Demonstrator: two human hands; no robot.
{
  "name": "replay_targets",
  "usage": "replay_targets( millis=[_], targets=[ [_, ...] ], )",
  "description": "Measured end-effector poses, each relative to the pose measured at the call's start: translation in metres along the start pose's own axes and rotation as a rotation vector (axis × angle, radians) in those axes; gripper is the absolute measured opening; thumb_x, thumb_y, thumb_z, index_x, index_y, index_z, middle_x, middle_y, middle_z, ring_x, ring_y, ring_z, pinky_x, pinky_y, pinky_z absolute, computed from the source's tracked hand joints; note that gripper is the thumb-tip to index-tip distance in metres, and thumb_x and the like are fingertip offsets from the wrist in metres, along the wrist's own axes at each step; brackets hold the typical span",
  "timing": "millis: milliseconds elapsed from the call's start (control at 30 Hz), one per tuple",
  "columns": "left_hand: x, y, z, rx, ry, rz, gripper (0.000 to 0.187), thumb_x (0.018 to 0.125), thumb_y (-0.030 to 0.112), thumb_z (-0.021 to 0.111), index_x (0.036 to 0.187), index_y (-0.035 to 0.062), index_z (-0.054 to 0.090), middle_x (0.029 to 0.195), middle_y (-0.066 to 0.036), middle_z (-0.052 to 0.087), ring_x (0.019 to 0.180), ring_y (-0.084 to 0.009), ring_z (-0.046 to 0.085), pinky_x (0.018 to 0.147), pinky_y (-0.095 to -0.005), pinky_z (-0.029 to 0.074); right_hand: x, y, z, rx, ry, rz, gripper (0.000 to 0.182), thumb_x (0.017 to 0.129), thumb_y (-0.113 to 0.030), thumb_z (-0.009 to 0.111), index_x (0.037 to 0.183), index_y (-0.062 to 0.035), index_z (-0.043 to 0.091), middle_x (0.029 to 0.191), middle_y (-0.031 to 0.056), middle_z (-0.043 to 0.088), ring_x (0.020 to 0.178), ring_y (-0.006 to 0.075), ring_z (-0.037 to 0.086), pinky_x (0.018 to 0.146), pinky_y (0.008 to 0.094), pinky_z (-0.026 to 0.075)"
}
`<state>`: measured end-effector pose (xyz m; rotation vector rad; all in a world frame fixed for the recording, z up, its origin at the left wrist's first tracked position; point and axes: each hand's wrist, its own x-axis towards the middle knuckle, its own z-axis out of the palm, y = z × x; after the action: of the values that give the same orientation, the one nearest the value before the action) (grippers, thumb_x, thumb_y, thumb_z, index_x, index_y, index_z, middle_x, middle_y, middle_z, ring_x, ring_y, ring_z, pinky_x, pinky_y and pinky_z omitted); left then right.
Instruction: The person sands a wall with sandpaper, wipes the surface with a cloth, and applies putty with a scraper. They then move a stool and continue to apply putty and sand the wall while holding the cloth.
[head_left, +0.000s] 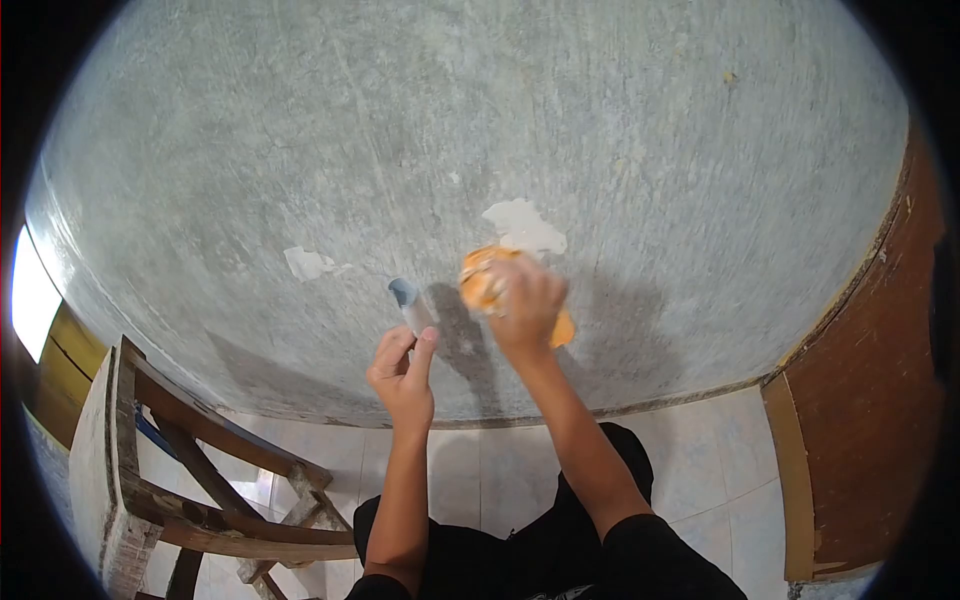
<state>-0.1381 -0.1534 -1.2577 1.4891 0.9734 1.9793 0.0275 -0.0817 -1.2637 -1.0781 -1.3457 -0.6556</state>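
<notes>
Patching, it seems, is in hand: orange bundle, blurred, is gripped in right hand just below white patch on wall; contact can't be told. Grey tool is pinched in left hand, hands apart. Steady grip is needed next.

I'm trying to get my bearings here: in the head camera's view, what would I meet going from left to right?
Bright white patch at the edge → wooden frame → left hand, a small grey-tipped piece in its grip → right hand, a blurred orange item in its grip → reddish-brown panel.
</notes>
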Motion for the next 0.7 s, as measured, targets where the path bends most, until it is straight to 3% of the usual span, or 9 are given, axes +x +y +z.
replay_targets(
  millis=[133, 200, 267, 367, 400, 500, 567, 633, 700],
  targets=[
    [0.001, -0.001, -0.002, -0.008, 0.013, -0.028, 0.011, 0.093, 0.004, 0.074, 0.094, -0.0068, 0.071, 0.093, -0.005, 0.065, 0.085, -0.0102, 0.057, 0.075, -0.0251, 0.045, 0.0, -0.002, -0.008, 0.171, -0.104, -0.095, 0.027, 0.079, -0.014, 0.076, 0.106, -0.0179, 0.071, 0.115, 0.0018, 0.062, 0.104, 0.0255, 0.053, 0.091, 0.0443, 0.04],
    [0.003, 0.0, -0.001, -0.033, 0.028, -0.044, 0.011, 0.094, 0.004, 0.073, 0.093, -0.0068, 0.07, 0.092, -0.004, 0.063, 0.084, -0.01, 0.056, 0.073, -0.0248, 0.044, 0.012, 0.033, -0.009, 0.131, 0.14, -0.056, 0.021, 0.082, -0.015, 0.077, 0.102, -0.0155, 0.07, 0.112, 0.0043, 0.061, 0.105, 0.027, 0.053, 0.092, 0.0453, 0.04],
    [0.002, 0.0, -0.003, -0.047, 0.045, -0.036, 0.011, 0.094, 0.004, 0.073, 0.093, -0.0071, 0.07, 0.092, -0.004, 0.063, 0.082, -0.0096, 0.055, 0.071, -0.0245, 0.043, 0.046, 0.043, -0.038, 0.119, 0.446, 0.107, 0.033, 0.084, -0.021, 0.08, 0.112, -0.0143, 0.063, 0.11, 0.007, 0.059, 0.113, 0.0304, 0.053, 0.095, 0.0459, 0.038],
    [-0.001, 0.005, -0.003, -0.006, 0.023, -0.02, 0.011, 0.093, 0.004, 0.074, 0.091, -0.0069, 0.07, 0.09, -0.004, 0.062, 0.081, -0.0093, 0.054, 0.07, -0.0244, 0.043, 0.069, 0.051, -0.047, 0.204, 0.444, 0.054, 0.043, 0.08, -0.008, 0.078, 0.119, -0.0116, 0.06, 0.113, 0.0079, 0.061, 0.115, 0.0328, 0.053, 0.098, 0.0469, 0.037],
    [-0.001, 0.005, -0.001, -0.009, 0.036, -0.024, 0.011, 0.093, 0.004, 0.074, 0.091, -0.0069, 0.07, 0.09, -0.004, 0.062, 0.081, -0.0093, 0.054, 0.07, -0.0244, 0.043, 0.061, 0.049, -0.029, -0.013, 0.272, 0.016, 0.038, 0.081, -0.012, 0.078, 0.116, -0.0142, 0.062, 0.116, 0.0064, 0.061, 0.117, 0.0285, 0.054, 0.098, 0.0465, 0.035],
    [0.003, 0.003, -0.001, 0.059, 0.018, 0.06, 0.012, 0.092, 0.004, 0.074, 0.091, -0.0071, 0.07, 0.089, -0.004, 0.062, 0.081, -0.0093, 0.054, 0.07, -0.0242, 0.042, 0.042, 0.01, -0.01, 0.026, 0.097, 0.073, 0.035, 0.082, -0.015, 0.076, 0.114, -0.0175, 0.064, 0.12, 0.0045, 0.062, 0.117, 0.025, 0.054, 0.098, 0.0465, 0.035],
    [-0.004, 0.004, -0.001, 0.177, 0.058, 0.032, 0.011, 0.092, 0.004, 0.073, 0.092, -0.0073, 0.071, 0.088, -0.005, 0.062, 0.079, -0.0096, 0.054, 0.068, -0.0239, 0.042, 0.017, -0.003, 0.005, 0.132, -0.16, -0.107, 0.016, 0.089, -0.02, 0.068, 0.104, -0.0173, 0.068, 0.121, -0.0014, 0.063, 0.113, 0.021, 0.056, 0.09, 0.0403, 0.041],
    [-0.005, 0.0, 0.012, 0.097, 0.072, 0.08, 0.01, 0.092, 0.003, 0.072, 0.092, -0.0077, 0.071, 0.09, -0.005, 0.062, 0.077, -0.0094, 0.054, 0.066, -0.0237, 0.041, -0.009, -0.019, 0.01, 0.269, -0.361, -0.252, 0.015, 0.086, -0.017, 0.068, 0.102, -0.0182, 0.07, 0.121, -0.0034, 0.063, 0.112, 0.0207, 0.056, 0.094, 0.043, 0.043],
    [-0.007, 0.004, 0.017, 0.174, 0.15, 0.179, 0.01, 0.092, 0.002, 0.071, 0.092, -0.0087, 0.07, 0.095, -0.005, 0.063, 0.076, -0.0089, 0.054, 0.064, -0.0231, 0.041, -0.026, -0.024, 0.004, 0.304, -0.284, -0.21, 0.014, 0.086, -0.018, 0.069, 0.1, -0.018, 0.071, 0.121, -0.0031, 0.063, 0.112, 0.0216, 0.055, 0.095, 0.0442, 0.043]
  ],
)
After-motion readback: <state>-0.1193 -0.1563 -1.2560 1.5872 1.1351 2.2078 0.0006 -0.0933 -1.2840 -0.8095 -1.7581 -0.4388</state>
